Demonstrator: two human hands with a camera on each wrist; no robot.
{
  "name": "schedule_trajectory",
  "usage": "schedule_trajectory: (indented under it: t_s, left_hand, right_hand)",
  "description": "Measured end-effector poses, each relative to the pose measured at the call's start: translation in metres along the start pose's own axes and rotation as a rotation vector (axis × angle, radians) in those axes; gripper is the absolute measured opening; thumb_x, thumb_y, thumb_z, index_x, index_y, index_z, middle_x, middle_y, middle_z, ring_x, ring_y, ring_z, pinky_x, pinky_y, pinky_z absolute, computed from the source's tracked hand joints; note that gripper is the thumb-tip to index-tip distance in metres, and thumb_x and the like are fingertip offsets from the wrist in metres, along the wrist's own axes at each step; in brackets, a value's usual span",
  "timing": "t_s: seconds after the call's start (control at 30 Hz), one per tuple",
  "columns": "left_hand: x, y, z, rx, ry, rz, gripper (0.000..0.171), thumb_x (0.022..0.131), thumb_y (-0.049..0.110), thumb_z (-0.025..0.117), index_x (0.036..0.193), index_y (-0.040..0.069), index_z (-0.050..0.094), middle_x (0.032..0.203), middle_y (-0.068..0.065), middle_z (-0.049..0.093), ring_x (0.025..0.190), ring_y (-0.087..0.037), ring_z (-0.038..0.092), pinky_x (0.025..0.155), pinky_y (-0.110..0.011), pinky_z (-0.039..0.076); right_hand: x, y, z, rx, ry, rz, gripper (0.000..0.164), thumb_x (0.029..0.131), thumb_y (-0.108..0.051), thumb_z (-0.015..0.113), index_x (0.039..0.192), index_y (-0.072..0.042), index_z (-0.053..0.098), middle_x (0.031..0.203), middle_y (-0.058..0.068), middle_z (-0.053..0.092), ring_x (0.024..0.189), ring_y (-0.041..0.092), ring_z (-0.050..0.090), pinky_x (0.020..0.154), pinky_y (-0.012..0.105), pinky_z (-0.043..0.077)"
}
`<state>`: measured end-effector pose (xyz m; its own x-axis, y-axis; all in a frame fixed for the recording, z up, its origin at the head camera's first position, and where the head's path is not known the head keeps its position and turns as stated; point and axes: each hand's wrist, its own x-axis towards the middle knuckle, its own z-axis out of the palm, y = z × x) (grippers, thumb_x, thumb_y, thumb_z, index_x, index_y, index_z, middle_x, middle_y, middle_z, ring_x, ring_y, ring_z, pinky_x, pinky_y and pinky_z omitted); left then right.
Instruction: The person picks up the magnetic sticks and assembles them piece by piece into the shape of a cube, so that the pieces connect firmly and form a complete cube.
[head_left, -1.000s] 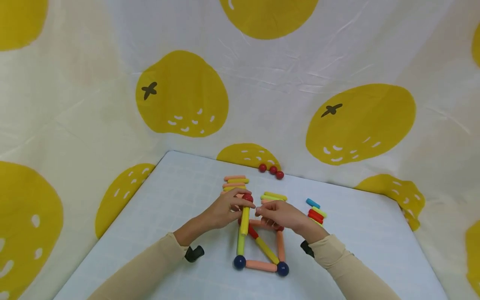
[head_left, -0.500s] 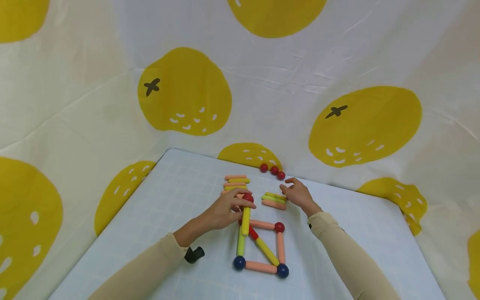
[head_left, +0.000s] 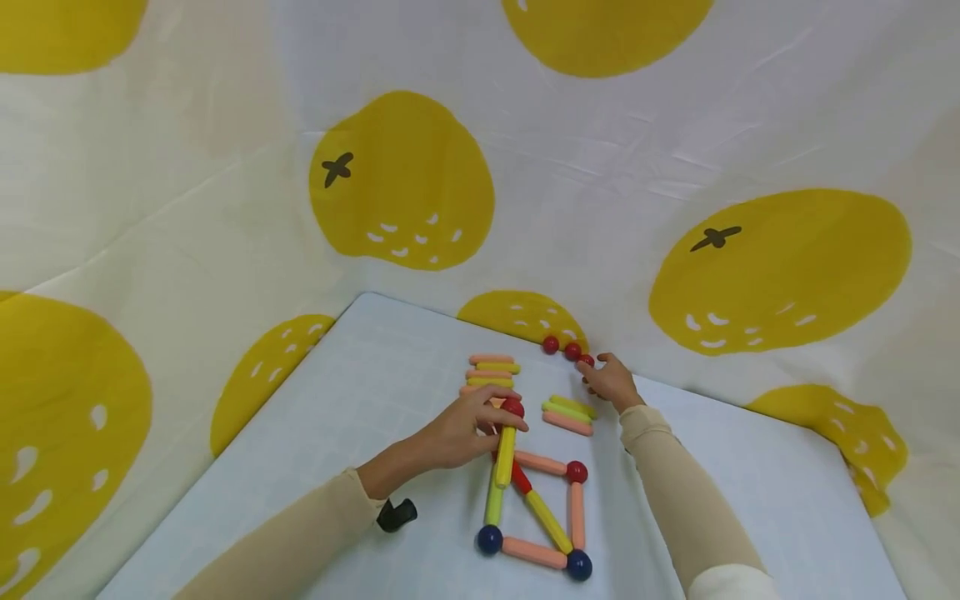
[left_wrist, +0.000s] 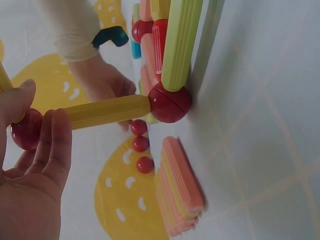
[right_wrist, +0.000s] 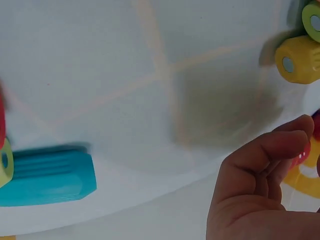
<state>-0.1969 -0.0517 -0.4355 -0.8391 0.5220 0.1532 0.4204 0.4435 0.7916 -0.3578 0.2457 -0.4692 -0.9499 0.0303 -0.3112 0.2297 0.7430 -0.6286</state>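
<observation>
My left hand [head_left: 459, 427] grips a red ball [left_wrist: 26, 132] raised above the frame. From that ball a yellow stick [left_wrist: 107, 111] runs to a red corner ball [left_wrist: 171, 102]; a second yellow stick [head_left: 506, 458] hangs from it towards me. Below lies a square of sticks with dark blue balls [head_left: 490, 539] at its near corners and a red-and-yellow diagonal [head_left: 549, 521]. At the far table edge my right hand [head_left: 615, 385] has its thumb and curled fingers around the nearest red ball [head_left: 587, 362], partly hidden by them. Two other red balls [head_left: 572, 352] sit beside it.
Left of the middle, a row of orange and yellow sticks [head_left: 491, 367] lies behind my left hand. Several more sticks [head_left: 567, 417] lie between the square and the red balls. A blue stick [right_wrist: 47, 177] shows in the right wrist view. Patterned cloth [head_left: 570, 208] rises behind the table.
My right hand has left the raised ball and moved away past the loose sticks to the red balls at the far edge. My left hand keeps its hold; the head view has shifted slightly.
</observation>
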Motion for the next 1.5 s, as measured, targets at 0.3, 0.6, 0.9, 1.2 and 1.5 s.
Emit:
schedule_trajectory:
  t_s: [0.3, 0.6, 0.9, 1.2, 1.5]
  left_hand:
    - [-0.003, 0.013, 0.005, -0.020, -0.038, 0.011, 0.039, 0.094, -0.001, 0.064, 0.120, 0.027, 0.076, 0.153, -0.004, 0.047, 0.129, -0.021, 0.054, 0.086, -0.014, 0.053]
    - [-0.001, 0.020, 0.006, -0.009, -0.024, 0.030, 0.037, 0.094, -0.002, 0.064, 0.120, 0.022, 0.077, 0.152, -0.004, 0.048, 0.128, -0.023, 0.055, 0.089, -0.017, 0.054]
    - [0.001, 0.014, 0.012, -0.055, 0.018, 0.020, 0.031, 0.095, 0.000, 0.065, 0.117, 0.019, 0.077, 0.149, -0.005, 0.050, 0.122, -0.023, 0.060, 0.088, -0.017, 0.054]
    - [0.005, 0.016, 0.015, -0.040, 0.037, -0.010, 0.031, 0.096, 0.004, 0.067, 0.119, 0.022, 0.077, 0.149, -0.004, 0.052, 0.127, -0.024, 0.057, 0.091, -0.024, 0.057]
    - [0.009, 0.010, 0.009, -0.010, 0.083, -0.007, 0.034, 0.094, 0.000, 0.065, 0.119, 0.020, 0.077, 0.145, -0.005, 0.054, 0.123, -0.023, 0.058, 0.087, -0.026, 0.059]
  right_hand:
    - [0.005, 0.011, 0.001, 0.072, 0.034, 0.078, 0.073, 0.101, -0.047, 0.056, 0.153, -0.001, 0.034, 0.087, 0.003, 0.069, 0.071, 0.013, 0.062, 0.069, 0.022, 0.048]
    - [0.005, 0.014, -0.003, 0.256, 0.043, 0.108, 0.057, 0.104, -0.035, 0.054, 0.150, -0.003, 0.042, 0.092, 0.003, 0.071, 0.070, 0.011, 0.062, 0.066, 0.020, 0.050]
    - [-0.008, 0.020, 0.000, 0.384, 0.021, 0.081, 0.051, 0.104, -0.031, 0.057, 0.146, -0.004, 0.048, 0.084, -0.004, 0.072, 0.067, 0.005, 0.064, 0.065, 0.019, 0.052]
    - [-0.036, 0.008, -0.004, 0.457, -0.059, 0.041, 0.059, 0.106, -0.040, 0.054, 0.156, -0.012, 0.039, 0.121, 0.011, 0.073, 0.082, 0.007, 0.069, 0.074, 0.018, 0.054]
    - [-0.071, -0.012, -0.004, 0.451, -0.150, -0.081, 0.052, 0.105, -0.038, 0.055, 0.151, -0.016, 0.046, 0.120, 0.013, 0.073, 0.094, 0.014, 0.072, 0.081, 0.022, 0.056]
